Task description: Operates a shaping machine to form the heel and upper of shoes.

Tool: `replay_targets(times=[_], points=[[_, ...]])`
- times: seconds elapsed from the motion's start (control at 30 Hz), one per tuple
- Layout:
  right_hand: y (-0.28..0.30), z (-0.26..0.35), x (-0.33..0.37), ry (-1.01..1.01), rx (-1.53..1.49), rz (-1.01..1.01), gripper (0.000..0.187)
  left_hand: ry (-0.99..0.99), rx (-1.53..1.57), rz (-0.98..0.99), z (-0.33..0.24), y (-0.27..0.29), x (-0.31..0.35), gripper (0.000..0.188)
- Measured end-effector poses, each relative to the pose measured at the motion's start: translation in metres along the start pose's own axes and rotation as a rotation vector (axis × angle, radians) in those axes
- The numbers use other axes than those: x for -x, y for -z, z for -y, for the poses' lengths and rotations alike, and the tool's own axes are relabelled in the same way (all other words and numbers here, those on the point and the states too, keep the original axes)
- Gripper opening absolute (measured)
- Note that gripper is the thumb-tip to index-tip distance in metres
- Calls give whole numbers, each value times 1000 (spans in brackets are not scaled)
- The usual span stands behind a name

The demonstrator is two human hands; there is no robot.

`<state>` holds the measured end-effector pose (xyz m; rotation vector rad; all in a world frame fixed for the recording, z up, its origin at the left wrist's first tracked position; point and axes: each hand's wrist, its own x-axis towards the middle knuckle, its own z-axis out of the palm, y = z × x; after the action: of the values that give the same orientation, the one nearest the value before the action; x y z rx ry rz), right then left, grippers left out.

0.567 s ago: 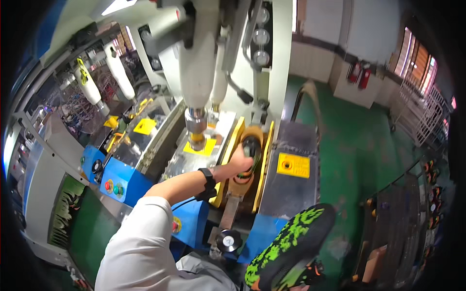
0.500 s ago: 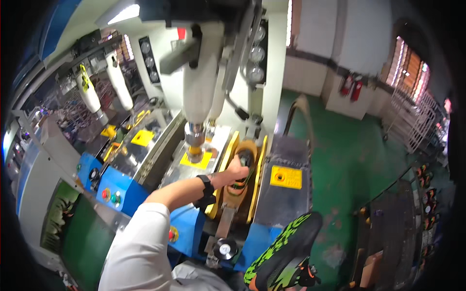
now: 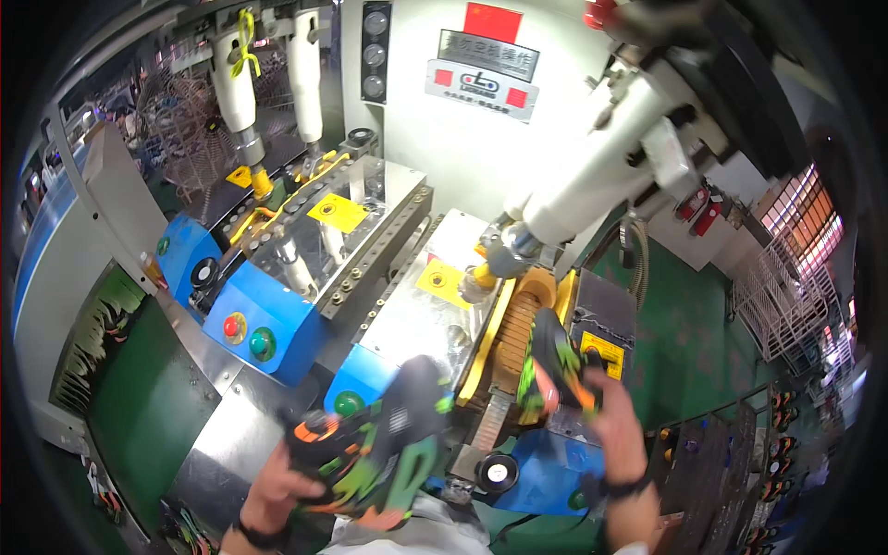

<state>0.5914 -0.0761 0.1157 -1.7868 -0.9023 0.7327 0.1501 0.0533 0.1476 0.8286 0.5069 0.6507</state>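
Shoe (image 3: pixel 553 361), black with green and orange, is in the grasp of the right hand (image 3: pixel 609 403), whose fingers close on its near, right-hand end. It is tilted, held over the right side of a slot with yellow walls (image 3: pixel 486 356), just beside the ribbed brown mould (image 3: pixel 515 340) lying in it; whether it touches the wall, I cannot tell. Down to the left, the left hand (image 3: pixel 285 481) grips matching footwear (image 3: pixel 365 462), blurred by motion, so that I cannot tell if it is one shoe or two. This load is in front of the machine's blue panel (image 3: pixel 356 375), near a green button (image 3: pixel 349 403). Each wrist wears a black band (image 3: pixel 629 487). Above the slot's left wall slants a white cylinder (image 3: pixel 592 190) with a metal and yellow tip, and a yellow label (image 3: pixel 444 280) lies on the plate beside it. A black knob (image 3: pixel 498 474) with a white centre is at the slot's near end. Left of this, a second station carries a red button (image 3: pixel 233 328). Far right, a wire cart (image 3: pixel 782 301) stands on the green floor (image 3: pixel 684 338).
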Motion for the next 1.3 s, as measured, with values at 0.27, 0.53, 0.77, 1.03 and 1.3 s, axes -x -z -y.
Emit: replay_targets(times=[0.27, 0.53, 0.77, 1.03, 1.3], points=[[-119, -40, -153, -68, 449, -428, 42, -124, 138, -824, 69, 50, 149, 50], [-120, -39, -155, 71, 466, -478, 43, -162, -756, -756, 106, 99, 184, 34], [-116, -39, -155, -93, 499, -366, 47, 57, 357, -661, 110, 196, 101, 49], [-295, 92, 36, 572, 643, -5, 45, 188, 222, -627, 73, 200, 78, 53], [-392, 41, 1, 494, 988, -73, 57, 150, 256, -549, 77, 199, 75, 62]])
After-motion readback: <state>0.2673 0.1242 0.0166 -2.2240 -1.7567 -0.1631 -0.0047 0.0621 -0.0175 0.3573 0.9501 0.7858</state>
